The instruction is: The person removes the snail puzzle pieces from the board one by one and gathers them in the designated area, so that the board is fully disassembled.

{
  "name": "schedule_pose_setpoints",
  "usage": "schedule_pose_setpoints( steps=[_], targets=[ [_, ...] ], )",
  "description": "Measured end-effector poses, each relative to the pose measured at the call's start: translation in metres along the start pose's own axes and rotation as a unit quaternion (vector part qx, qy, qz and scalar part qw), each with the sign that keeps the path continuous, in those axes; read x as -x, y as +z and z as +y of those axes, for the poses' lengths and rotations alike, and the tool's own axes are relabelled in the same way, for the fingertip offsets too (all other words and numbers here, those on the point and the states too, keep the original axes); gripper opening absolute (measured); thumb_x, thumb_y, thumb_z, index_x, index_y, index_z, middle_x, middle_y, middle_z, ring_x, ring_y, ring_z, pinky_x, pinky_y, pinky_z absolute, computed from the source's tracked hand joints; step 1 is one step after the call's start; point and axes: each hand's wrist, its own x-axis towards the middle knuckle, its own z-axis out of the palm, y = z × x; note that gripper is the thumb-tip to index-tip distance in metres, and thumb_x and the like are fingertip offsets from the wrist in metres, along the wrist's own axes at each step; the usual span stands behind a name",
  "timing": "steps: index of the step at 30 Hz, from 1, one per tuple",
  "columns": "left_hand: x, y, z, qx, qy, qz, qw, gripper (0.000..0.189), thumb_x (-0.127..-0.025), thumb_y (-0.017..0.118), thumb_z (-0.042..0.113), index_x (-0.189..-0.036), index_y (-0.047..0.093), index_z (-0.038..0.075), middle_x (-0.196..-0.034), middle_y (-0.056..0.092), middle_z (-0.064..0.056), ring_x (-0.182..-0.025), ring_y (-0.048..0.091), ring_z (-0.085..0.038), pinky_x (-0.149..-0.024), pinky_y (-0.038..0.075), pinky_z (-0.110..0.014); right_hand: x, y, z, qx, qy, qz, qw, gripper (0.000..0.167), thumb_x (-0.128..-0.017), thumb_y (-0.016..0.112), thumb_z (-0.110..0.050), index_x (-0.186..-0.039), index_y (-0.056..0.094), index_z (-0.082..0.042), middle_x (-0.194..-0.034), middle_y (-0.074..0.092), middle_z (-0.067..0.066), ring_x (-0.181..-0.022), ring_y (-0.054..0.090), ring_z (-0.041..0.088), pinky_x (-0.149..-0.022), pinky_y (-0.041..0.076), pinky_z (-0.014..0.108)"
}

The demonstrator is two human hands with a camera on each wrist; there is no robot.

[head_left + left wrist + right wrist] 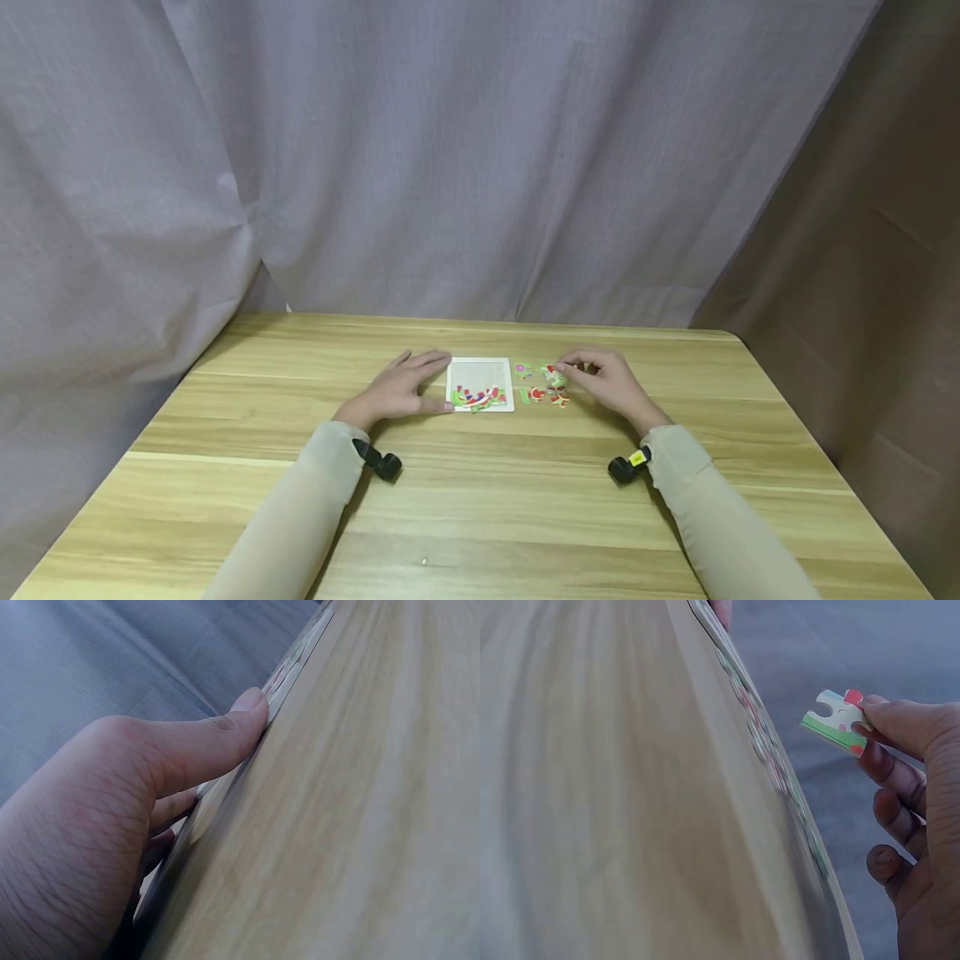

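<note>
My right hand [606, 382] pinches a jigsaw puzzle piece [836, 724] between thumb and index finger, held above the table. The piece is white with green, red and pale blue parts; in the right wrist view its notched side faces left. Below that hand lie several loose puzzle pieces [535, 394]. To their left is a white-framed puzzle tray [512, 386], with a jumble of colourful pieces along its near side. My left hand [397, 388] spans the tray's left side, thumb [251, 709] at the near corner and nearly straight fingers touching the far corner.
The wooden table [480, 500] ends at a grey curtain [450, 167] behind the tray. A darker brown curtain [885, 292] hangs at the right. Black wrist cameras sit on both sleeves, close over the tabletop.
</note>
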Motion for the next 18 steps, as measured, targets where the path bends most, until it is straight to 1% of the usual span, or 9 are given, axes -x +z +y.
schedule_pose_setpoints(
  steps=[4, 6, 10, 14, 18],
  targets=[
    [0.0, 0.001, -0.001, -0.005, -0.002, -0.001, 1.0, 0.098, -0.084, 0.061, 0.073, -0.158, 0.033, 0.015, -0.163, 0.031, -0.003, -0.15, 0.025, -0.02, -0.124, 0.006, -0.053, 0.009, -0.008, 0.002, 0.007, 0.01, 0.009, 0.9999, 0.011, -0.096, 0.071, -0.019, -0.102, 0.078, -0.013, -0.096, 0.073, 0.003, -0.066, 0.053, 0.021, -0.055, 0.042, 0.024],
    [0.001, 0.002, -0.001, -0.003, -0.001, -0.001, 1.0, 0.098, -0.084, 0.061, 0.073, -0.158, 0.033, 0.015, -0.163, 0.031, -0.003, -0.15, 0.025, -0.02, -0.124, 0.006, -0.053, 0.014, -0.013, -0.005, 0.008, 0.013, 0.009, 0.9998, 0.011, -0.096, 0.071, -0.015, -0.102, 0.078, -0.009, -0.095, 0.073, 0.006, -0.066, 0.054, 0.022, -0.055, 0.043, 0.023],
    [0.001, 0.001, -0.001, 0.0, 0.003, 0.002, 1.0, 0.098, -0.084, 0.062, 0.071, -0.158, 0.034, 0.014, -0.163, 0.032, -0.005, -0.15, 0.026, -0.022, -0.124, 0.005, -0.054, 0.022, -0.024, -0.022, 0.008, 0.022, 0.006, 0.9997, 0.011, -0.095, 0.07, -0.012, -0.102, 0.077, -0.005, -0.091, 0.073, 0.009, -0.067, 0.055, 0.022, -0.057, 0.046, 0.022],
    [0.0, 0.0, 0.0, 0.0, 0.002, 0.002, 1.0, 0.098, -0.084, 0.063, 0.071, -0.158, 0.033, 0.014, -0.163, 0.031, -0.005, -0.15, 0.025, -0.022, -0.124, 0.005, -0.055, 0.029, -0.032, -0.027, 0.006, 0.029, 0.003, 0.9995, 0.012, -0.095, 0.07, -0.01, -0.102, 0.076, -0.003, -0.091, 0.073, 0.011, -0.068, 0.057, 0.02, -0.058, 0.047, 0.022],
    [0.0, -0.001, 0.0, -0.001, -0.001, -0.001, 1.0, 0.098, -0.084, 0.062, 0.071, -0.158, 0.033, 0.014, -0.163, 0.03, -0.004, -0.151, 0.025, -0.022, -0.124, 0.004, -0.054, 0.033, -0.037, -0.027, -0.001, 0.043, -0.012, 0.999, 0.012, -0.095, 0.071, -0.012, -0.101, 0.077, -0.003, -0.09, 0.074, 0.011, -0.069, 0.058, 0.018, -0.059, 0.048, 0.023]
  ],
)
